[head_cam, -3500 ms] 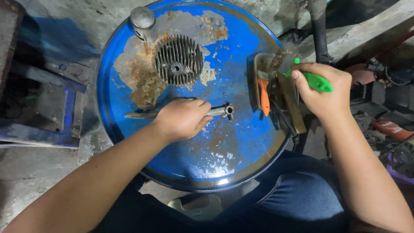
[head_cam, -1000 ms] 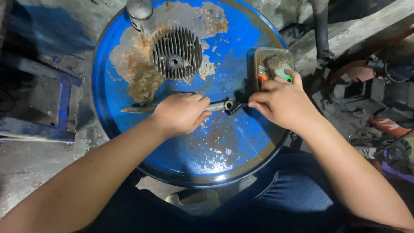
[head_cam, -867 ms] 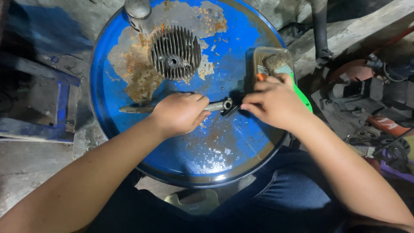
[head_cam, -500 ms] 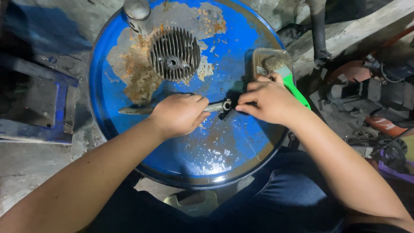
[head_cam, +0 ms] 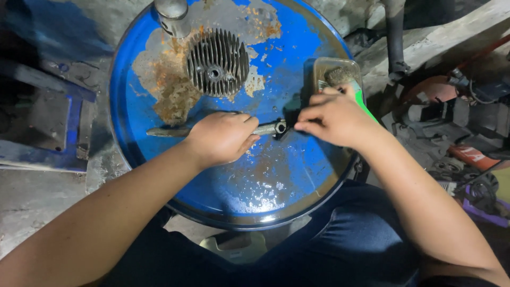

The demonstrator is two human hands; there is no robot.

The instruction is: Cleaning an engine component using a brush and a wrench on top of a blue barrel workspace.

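Left hand (head_cam: 222,137): curled shut over the metal rod (head_cam: 268,128), pinning it on the blue drum top (head_cam: 297,175), mid-surface.
Right hand (head_cam: 334,117): closed on a green-handled tool (head_cam: 363,101), fingertips at the rod's right end.

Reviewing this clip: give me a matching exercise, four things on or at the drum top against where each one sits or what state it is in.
Things:
1. finned round part
2. long metal part
3. left hand
4. green-handled tool

Places or states:
A. in the right hand, by the small tray
B. gripping the rod's middle
C. lying free at the far side of the blue drum top, near the rust patch
D. flat across the drum, one end at the right fingertips

Pairs: 1-C, 2-D, 3-B, 4-A
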